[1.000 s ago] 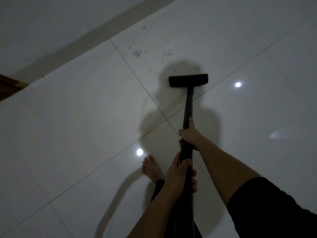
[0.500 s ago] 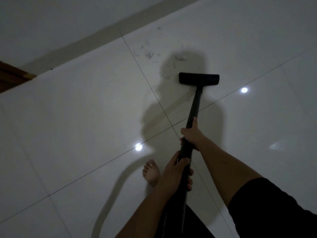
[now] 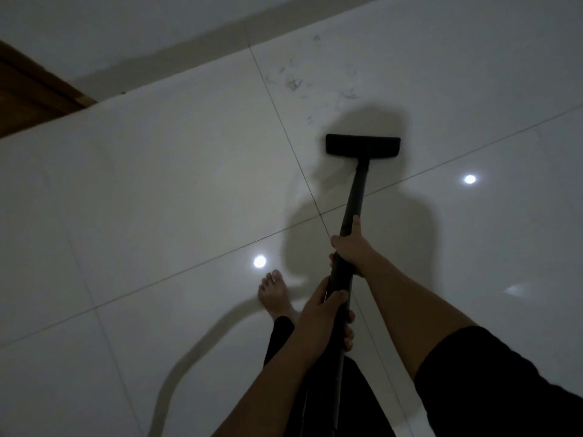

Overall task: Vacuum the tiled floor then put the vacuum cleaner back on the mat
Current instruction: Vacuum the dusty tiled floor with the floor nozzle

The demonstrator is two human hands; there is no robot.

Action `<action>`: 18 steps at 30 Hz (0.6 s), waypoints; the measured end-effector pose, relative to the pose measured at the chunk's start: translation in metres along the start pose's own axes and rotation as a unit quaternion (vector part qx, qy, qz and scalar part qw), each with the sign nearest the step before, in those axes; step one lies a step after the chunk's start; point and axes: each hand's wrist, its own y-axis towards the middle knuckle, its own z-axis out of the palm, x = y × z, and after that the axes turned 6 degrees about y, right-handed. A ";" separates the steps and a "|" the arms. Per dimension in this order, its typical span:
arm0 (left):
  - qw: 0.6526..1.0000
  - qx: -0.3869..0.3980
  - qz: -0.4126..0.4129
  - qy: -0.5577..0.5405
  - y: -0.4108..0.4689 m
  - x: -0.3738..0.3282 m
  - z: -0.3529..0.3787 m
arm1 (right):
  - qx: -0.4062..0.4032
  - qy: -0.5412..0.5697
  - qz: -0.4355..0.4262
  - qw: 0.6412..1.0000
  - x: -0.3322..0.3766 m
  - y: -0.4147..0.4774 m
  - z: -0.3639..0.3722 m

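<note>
A black vacuum wand (image 3: 355, 197) runs from the bottom centre up to its flat black floor head (image 3: 362, 146), which lies on the glossy white tiled floor (image 3: 157, 200). My right hand (image 3: 351, 247) grips the wand higher up, thumb along the tube. Below it my left hand (image 3: 321, 313) holds the same tube with curled fingers. Dark hair and dust scraps (image 3: 295, 83) lie on the tile beyond the head. The vacuum's body and the mat are out of view.
My bare foot (image 3: 274, 293) stands on the tile left of the wand. A pale skirting strip (image 3: 189, 42) and wall run across the top. A brown wooden door or frame (image 3: 28, 93) sits at the upper left. Ceiling lights reflect in the tiles.
The floor head has slid back a little, away from the dust scraps, which now lie farther beyond it. Both hands keep their grip on the wand.
</note>
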 end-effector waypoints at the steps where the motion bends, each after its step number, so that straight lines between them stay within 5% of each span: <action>1: 1.000 0.005 -0.009 -0.021 -0.006 0.009 0.001 | 0.004 0.001 0.001 1.000 -0.009 -0.004 0.000; 18: 0.999 -0.004 0.011 0.040 -0.095 0.094 -0.090 | 0.007 0.033 0.003 0.999 -0.110 -0.069 0.094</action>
